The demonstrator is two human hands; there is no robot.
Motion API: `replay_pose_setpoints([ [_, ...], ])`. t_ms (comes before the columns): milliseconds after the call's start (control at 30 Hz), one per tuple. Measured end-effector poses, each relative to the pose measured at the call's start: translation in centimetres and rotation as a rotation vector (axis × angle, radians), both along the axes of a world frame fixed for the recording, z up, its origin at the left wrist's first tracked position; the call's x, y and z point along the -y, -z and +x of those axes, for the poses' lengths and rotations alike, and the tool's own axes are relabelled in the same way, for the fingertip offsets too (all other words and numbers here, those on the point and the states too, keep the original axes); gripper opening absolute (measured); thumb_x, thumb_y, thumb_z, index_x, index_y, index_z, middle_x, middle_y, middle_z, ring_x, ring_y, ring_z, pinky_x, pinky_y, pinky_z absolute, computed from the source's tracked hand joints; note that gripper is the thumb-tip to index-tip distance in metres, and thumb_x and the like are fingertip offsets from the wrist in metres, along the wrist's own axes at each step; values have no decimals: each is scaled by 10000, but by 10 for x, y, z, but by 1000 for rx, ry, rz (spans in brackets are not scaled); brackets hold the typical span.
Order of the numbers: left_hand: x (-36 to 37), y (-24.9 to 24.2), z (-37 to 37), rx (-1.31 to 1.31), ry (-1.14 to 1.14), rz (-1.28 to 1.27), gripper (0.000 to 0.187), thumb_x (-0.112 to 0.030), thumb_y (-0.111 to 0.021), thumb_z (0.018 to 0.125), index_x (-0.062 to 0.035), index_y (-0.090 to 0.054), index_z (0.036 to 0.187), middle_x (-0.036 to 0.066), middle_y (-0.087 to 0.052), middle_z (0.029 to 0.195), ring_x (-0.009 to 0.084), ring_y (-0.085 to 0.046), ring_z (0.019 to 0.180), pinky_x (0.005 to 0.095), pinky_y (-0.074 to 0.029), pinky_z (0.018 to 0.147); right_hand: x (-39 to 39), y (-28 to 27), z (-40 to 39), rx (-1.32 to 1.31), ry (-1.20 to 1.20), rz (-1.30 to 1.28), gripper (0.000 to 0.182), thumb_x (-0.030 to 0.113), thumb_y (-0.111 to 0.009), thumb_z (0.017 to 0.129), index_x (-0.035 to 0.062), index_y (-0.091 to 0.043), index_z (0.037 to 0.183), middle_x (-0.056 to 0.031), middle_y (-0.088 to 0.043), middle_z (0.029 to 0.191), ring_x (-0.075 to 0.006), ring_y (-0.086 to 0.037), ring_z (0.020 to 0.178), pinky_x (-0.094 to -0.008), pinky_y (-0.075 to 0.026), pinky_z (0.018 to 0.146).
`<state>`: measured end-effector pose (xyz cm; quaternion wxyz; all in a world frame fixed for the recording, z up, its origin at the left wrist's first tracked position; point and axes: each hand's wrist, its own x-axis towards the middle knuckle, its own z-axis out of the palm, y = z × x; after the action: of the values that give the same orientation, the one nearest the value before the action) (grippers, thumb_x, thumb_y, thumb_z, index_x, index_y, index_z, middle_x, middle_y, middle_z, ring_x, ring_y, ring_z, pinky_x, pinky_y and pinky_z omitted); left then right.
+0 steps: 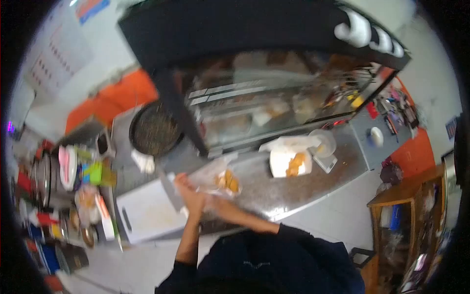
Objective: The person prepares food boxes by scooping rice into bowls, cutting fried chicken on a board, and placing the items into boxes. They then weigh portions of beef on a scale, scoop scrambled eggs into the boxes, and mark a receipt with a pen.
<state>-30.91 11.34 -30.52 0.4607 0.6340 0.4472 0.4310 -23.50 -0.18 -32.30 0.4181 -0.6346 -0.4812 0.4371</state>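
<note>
Golden-brown food pieces (228, 182) in clear plastic (208, 177) lie on the grey counter (257, 188), right of the white cutting board (149, 210), near the left hand (191, 193) and right hand (216, 205), whose blurred grips I cannot tell.

This looks like a small food shop's preparation counter; a glass-sided display case (235, 115) stands on the long worktop (262, 198), near browned food pieces (228, 182) and a white cutting board (154, 213). A round dark pan (155, 130) sits alongside; a lettered sheet (58, 54) hangs on the wall.
</note>
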Motion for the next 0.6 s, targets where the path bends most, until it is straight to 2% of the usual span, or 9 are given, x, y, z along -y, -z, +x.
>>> replay_pose_setpoints([
  [33,-25,-6,-8,-1,-51,44,526,11,-590,623,-61,-408,1111,38,-392,948,157,-404,806,290,-388,743,3,-83,9,31,-67,192,504,257,-475,923,-5,-342,1333,-227,-402,1341,-320,-358,1275,-379,-246,1071],
  [100,-75,-17,-13,-117,-273,424,234,21,-430,744,-53,-480,960,79,-463,845,194,-460,749,308,-414,688,11,-95,19,116,-223,541,485,265,-502,921,23,-375,1323,-176,-389,1354,-337,-382,1250,-384,-302,1041],
  [167,-120,-44,-19,-180,-305,462,157,-19,-398,785,-44,-493,907,107,-480,817,229,-474,742,327,-415,700,28,-130,52,115,-188,548,406,250,-510,922,63,-460,1279,-161,-442,1309,-296,-437,1210,-381,-363,996],
  [267,-212,-23,-32,-396,-164,463,101,-21,-444,792,-34,-499,875,125,-527,869,269,-517,788,359,-420,717,62,-173,117,103,269,333,272,184,-507,925,64,-551,1166,-111,-541,1174,-207,-548,1049,-334,-453,876],
  [367,-273,2,-23,-687,-264,563,314,-77,-584,754,-32,-500,1053,173,-547,1054,336,-537,971,389,-438,805,85,-182,176,23,731,543,211,145,-493,932,6,-571,1071,-75,-606,1011,-144,-613,849,-257,-492,747],
  [433,-322,60,-27,-1034,-2,233,767,-170,-728,677,-50,-334,1323,231,-430,1275,390,-443,1170,422,-409,934,99,-204,201,-3,828,677,202,136,-504,928,-10,-574,1050,-65,-613,945,-134,-617,784,-241,-497,720],
  [467,-317,45,-15,-1353,193,-108,1091,-281,-794,616,-60,-98,1427,268,-287,1380,442,-343,1244,420,-340,1029,104,-214,212,60,859,705,195,131,-511,925,-8,-574,1046,-59,-609,939,-125,-610,798,-239,-494,715],
  [500,-343,83,-18,-1434,184,-130,1124,-393,-784,629,-45,-76,1431,261,-265,1402,420,-358,1248,422,-330,1030,108,-223,222,122,886,731,188,127,-518,921,-6,-575,1042,-54,-605,934,-117,-603,812,-236,-491,709],
  [600,-270,27,-14,-1129,15,34,951,-400,-734,704,-27,-201,1399,235,-346,1366,369,-401,1229,437,-338,1014,103,-272,258,372,998,984,203,134,-562,901,4,-551,1056,-45,-598,926,-94,-573,820,-219,-473,699],
])
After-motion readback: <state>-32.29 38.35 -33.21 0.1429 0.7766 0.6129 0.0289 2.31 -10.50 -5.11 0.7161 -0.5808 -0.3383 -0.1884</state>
